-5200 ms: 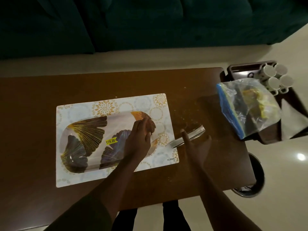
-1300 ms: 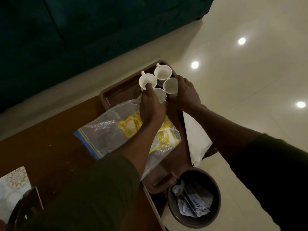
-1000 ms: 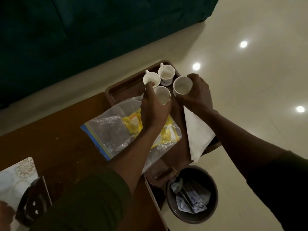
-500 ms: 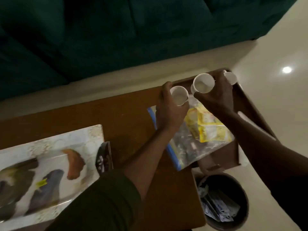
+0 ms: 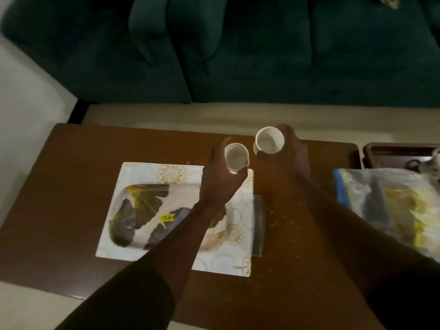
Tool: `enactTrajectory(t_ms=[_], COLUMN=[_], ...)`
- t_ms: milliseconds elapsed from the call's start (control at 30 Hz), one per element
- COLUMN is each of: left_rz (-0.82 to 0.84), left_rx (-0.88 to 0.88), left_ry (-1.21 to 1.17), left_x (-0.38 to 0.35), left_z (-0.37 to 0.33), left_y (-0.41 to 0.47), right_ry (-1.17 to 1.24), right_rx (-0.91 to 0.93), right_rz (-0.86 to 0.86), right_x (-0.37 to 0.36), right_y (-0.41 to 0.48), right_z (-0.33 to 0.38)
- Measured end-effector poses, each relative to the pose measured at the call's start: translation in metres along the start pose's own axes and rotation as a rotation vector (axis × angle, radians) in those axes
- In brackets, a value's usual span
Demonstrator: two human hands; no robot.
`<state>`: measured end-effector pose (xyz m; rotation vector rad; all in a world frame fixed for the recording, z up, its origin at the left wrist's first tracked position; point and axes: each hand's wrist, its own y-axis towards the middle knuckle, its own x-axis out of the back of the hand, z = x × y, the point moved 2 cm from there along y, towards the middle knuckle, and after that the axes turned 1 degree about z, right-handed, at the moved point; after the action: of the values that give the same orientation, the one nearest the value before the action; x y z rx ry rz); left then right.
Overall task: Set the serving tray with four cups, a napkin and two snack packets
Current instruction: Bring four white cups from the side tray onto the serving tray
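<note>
My left hand [image 5: 217, 184] holds a small white cup [image 5: 235, 157] over the far right corner of the patterned placemat [image 5: 147, 170]. To its right my right hand [image 5: 289, 148] grips a second white cup [image 5: 269, 140] above the brown table [image 5: 71, 186]. The serving tray [image 5: 142, 210], printed with leaf shapes and a yellow price sticker, lies on the placemat under my left forearm. At the right edge a clear zip bag [image 5: 385, 206] holds yellow snack packets. Another white cup [image 5: 437, 160] peeks in at the frame's right edge.
A dark brown tray [image 5: 390, 154] stands off the table's right end, partly under the zip bag. A flat clear wrapper [image 5: 258, 227] lies beside the placemat. A dark green sofa [image 5: 238, 48] runs behind the table. Crumbs dot the table right of the mat.
Both hands lifted one cup each off the brown tray and carried them left, over the table toward the serving tray. My view swung left with them.
</note>
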<state>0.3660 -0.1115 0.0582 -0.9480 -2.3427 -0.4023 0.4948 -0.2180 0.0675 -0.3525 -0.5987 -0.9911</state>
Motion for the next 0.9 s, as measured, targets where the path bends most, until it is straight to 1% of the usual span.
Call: enactTrajectory(t_ms=[100,200,300,433,600,800,900], left_rz=[0.024,0.026,0.056,0.093,0.139,0.183,0.212], left_rx=[0.069,0.116,0.192,0.241,0.227,0.225,0.196], left_ry=[0.047,0.104,0.143,0.159,0.141,0.096,0.089], left_x=[0.027,0.066,0.093,0.105,0.112,0.108,0.108], left_z=[0.039,0.091,0.138,0.174,0.194,0.198,0.198], left_y=[-0.009,-0.018,-0.024,-0.03,-0.03,-0.031,-0.03], right_ry=[-0.013,-0.008,0.014,-0.044,-0.108,-0.142,-0.14], right_rx=[0.03,0.039,0.014,-0.032,-0.037,-0.043,-0.057], right_rz=[0.064,0.17,0.278,0.394,0.414,0.386,0.397], right_x=[-0.034,-0.089,-0.135,-0.173,-0.192,-0.204,-0.209], right_y=[-0.015,-0.036,-0.056,-0.077,-0.084,-0.09,-0.093], right_z=[0.011,0.028,0.038,0.041,0.04,0.04,0.038])
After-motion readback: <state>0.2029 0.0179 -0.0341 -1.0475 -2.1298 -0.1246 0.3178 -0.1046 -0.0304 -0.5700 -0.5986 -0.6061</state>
